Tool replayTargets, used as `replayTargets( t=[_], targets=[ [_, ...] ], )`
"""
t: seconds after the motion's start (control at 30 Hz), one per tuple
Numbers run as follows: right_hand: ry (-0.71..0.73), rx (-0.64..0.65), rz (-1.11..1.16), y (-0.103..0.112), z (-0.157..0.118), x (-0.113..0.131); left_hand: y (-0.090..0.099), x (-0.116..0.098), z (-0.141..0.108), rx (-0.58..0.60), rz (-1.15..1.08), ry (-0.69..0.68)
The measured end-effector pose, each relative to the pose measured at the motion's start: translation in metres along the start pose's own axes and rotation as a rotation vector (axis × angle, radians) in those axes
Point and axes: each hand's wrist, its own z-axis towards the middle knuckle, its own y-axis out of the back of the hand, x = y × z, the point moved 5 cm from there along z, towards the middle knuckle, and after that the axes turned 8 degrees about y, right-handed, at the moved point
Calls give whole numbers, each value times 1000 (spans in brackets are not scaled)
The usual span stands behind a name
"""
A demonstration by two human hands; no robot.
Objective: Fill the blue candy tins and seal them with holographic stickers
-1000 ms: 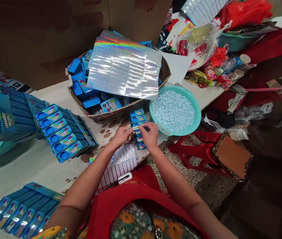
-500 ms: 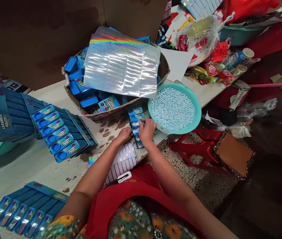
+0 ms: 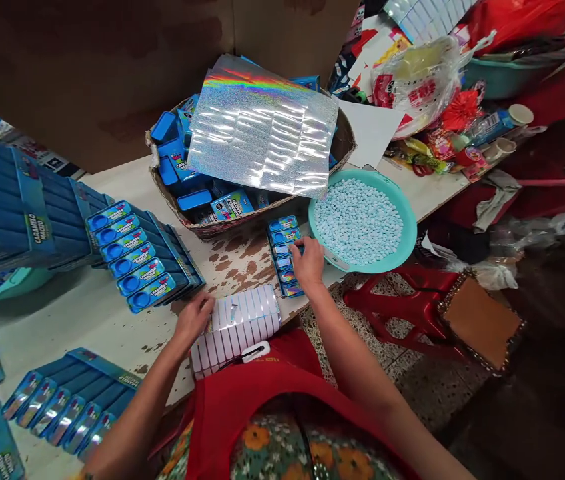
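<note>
My right hand (image 3: 310, 261) bends its fingers down on a short row of blue candy boxes (image 3: 283, 223). Shiny silver strips show on some of these boxes beside the fingertips; anything pinched there is hidden. Farther left, my left hand (image 3: 194, 318) has its fingers drawn together at the left edge of a sheet of sticker strips (image 3: 247, 310). That sheet bends over the table's front edge. Just beyond the left hand stands a stack of blue candy boxes (image 3: 135, 250) with round caps facing me.
A turquoise basin (image 3: 409, 230) holds pale blue candies, right of the row. Behind, a cardboard box (image 3: 207, 230) carries loose blue boxes under a holographic sheet (image 3: 262, 127). More boxes (image 3: 62, 400) lie front left. A red stool (image 3: 392, 300) stands right, below the tabletop.
My left hand has left the row of boxes and moved left and nearer to the sticker sheet's left edge. My right hand stays at the row. The view has shifted slightly.
</note>
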Motion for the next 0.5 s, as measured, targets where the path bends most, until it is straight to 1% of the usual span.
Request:
replayTargets(
  t=[0.03,0.07,0.1,0.13,0.17,0.23,0.3,0.37,0.4,0.43,0.5],
  targets=[
    [-7,0,2,0,0,0,2,8,-7,-20,23,31],
    [-19,6,-5,0,0,-1,1,11,-11,-28,26,41],
    [-32,16,-17,0,0,-1,-4,8,-14,-26,4,30],
    [-45,26,-32,-1,0,-1,-11,-2,-14,-22,-39,5],
    [-53,33,-47,-2,1,0,-20,-16,-12,-18,-93,-35],
    [-46,33,-71,-4,1,1,-41,-56,-1,-3,-204,-141],
    [-25,14,-78,-5,2,3,-66,-101,13,46,-266,-269],
    [-16,-7,-78,-6,1,3,-91,-135,26,112,-283,-329],
    [-19,-14,-81,-6,1,2,-102,-147,31,130,-282,-339],
    [-22,-17,-86,-7,1,2,-111,-153,35,140,-274,-340],
    [-22,-17,-100,-8,2,2,-126,-153,38,143,-240,-312]
  ],
)
